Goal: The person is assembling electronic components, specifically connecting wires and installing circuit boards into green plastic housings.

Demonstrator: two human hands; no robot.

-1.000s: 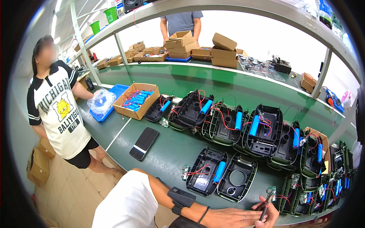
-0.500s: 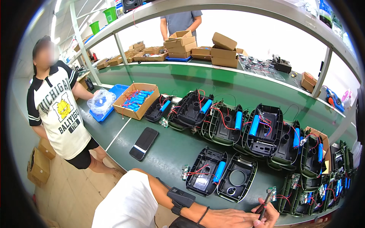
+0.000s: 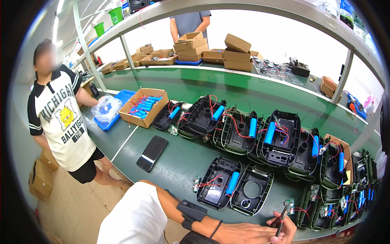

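My right hand [image 3: 287, 230] is closed around dark tweezers [image 3: 281, 223] near the lower edge. The tweezer tips point up at a small green circuit board [image 3: 289, 205] with red wires running right. My left hand [image 3: 245, 234], back up, stretches its fingers toward my right hand; their tips are hidden at the tweezers. A black device is strapped on the left wrist, with a beaded bracelet beside it. Just beyond the hands lie a black housing shell [image 3: 252, 190] with a round ring and another shell [image 3: 214, 188] holding a blue battery cell [image 3: 232, 183].
Several shells with blue cells [image 3: 269, 132] and red wires line the back and right of the green bench. A phone [image 3: 152, 153], a cardboard box of blue cells [image 3: 161, 100] and a blue tray [image 3: 106, 125] are left. A person [image 3: 61, 118] stands there, hand at a clear plastic bag [image 3: 106, 107].
The view has shifted slightly, so the scene sits a little further left. Both hands and the tweezers stay almost in the same place by the circuit board.
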